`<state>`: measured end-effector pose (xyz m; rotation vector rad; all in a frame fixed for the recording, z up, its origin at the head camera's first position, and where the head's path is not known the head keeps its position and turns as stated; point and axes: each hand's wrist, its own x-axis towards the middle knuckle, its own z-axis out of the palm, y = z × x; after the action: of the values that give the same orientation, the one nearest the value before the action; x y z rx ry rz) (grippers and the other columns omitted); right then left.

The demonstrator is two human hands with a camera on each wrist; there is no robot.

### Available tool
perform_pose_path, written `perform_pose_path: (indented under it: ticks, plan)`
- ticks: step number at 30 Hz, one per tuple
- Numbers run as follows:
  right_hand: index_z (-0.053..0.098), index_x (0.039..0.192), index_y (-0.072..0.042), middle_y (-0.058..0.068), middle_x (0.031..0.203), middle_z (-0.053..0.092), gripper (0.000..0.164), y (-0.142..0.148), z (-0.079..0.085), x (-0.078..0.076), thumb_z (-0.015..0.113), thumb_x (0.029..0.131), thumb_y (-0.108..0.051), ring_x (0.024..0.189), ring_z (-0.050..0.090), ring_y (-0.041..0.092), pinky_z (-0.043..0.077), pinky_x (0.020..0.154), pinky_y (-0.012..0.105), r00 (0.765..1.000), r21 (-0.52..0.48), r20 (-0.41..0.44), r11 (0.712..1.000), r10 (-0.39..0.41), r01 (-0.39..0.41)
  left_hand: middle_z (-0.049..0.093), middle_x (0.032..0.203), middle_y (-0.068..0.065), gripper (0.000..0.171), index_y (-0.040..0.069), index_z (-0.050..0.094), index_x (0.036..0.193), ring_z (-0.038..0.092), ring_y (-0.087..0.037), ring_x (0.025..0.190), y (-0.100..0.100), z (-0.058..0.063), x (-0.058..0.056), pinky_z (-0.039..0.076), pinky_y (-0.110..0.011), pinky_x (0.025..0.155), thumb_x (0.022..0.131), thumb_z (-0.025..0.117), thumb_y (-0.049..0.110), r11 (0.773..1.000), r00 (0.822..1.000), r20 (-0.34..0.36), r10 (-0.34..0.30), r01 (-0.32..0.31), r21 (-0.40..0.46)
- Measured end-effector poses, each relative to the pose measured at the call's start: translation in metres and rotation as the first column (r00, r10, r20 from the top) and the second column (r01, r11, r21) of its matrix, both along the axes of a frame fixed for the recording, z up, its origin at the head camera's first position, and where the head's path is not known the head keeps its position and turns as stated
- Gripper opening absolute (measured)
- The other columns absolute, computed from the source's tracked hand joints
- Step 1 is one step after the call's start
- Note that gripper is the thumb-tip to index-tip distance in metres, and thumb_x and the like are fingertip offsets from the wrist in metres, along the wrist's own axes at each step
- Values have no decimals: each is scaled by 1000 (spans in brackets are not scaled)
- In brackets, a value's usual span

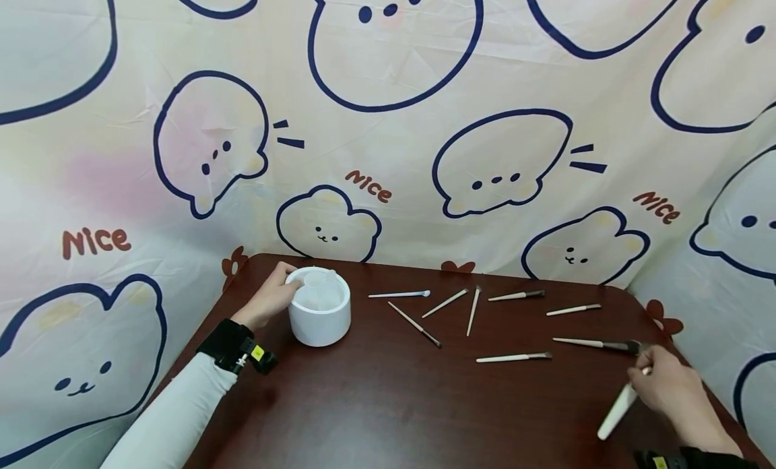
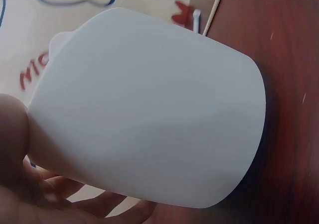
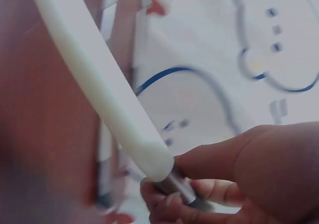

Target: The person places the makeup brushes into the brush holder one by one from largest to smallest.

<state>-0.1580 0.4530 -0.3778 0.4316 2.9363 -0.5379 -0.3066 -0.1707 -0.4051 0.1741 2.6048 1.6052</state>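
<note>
My left hand (image 1: 273, 299) grips a white round brush holder (image 1: 320, 327) by its left side, thumb up at the rim. The holder stands at the left of the table, and its pale side (image 2: 149, 109) fills most of the left wrist view, with my fingers curled behind it. At the right edge of the table my right hand (image 1: 669, 385) pinches a makeup brush by its metal collar. The brush's thick white handle (image 1: 617, 413) slants down and left; its bristles are mostly hidden by the fingers. Just beyond that hand lies a large dark-tipped brush (image 1: 594, 344).
Several slimmer makeup brushes lie spread over the dark brown table (image 1: 388, 408), among them a white-handled one (image 1: 512, 357) near the middle and a diagonal one (image 1: 414, 324) close to the holder. A cartoon-print cloth (image 1: 376, 145) hangs behind the table and at its sides.
</note>
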Motion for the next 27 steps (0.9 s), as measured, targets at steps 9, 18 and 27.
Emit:
perform_pose_path:
  ticks: [9,18,27]
  plan:
    - [49,86,-9,5,74,59,22,-79,50,-12,63,89,-26,56,44,13,32,49,30,819,94,-544,983,184,-158,46,126,-16,21,6,41,116,47,-27,113,42,5,17,40,-44,91,96,42,12,995,995,-6,-103,103,-1]
    - [48,82,-11,0,82,61,26,-141,78,-22,72,82,-23,64,52,4,36,49,21,619,-51,-770,951,158,-306,51,119,-11,17,9,43,112,52,-22,104,85,2,36,44,-39,85,95,43,11,974,974,-17,-224,224,22]
    - [53,86,1,9,82,65,18,-215,102,-32,70,82,-4,64,58,15,45,55,18,455,-185,-883,807,114,-561,52,120,-9,19,11,43,114,52,-20,104,112,1,47,42,-40,86,96,41,14,948,948,-19,-318,318,5]
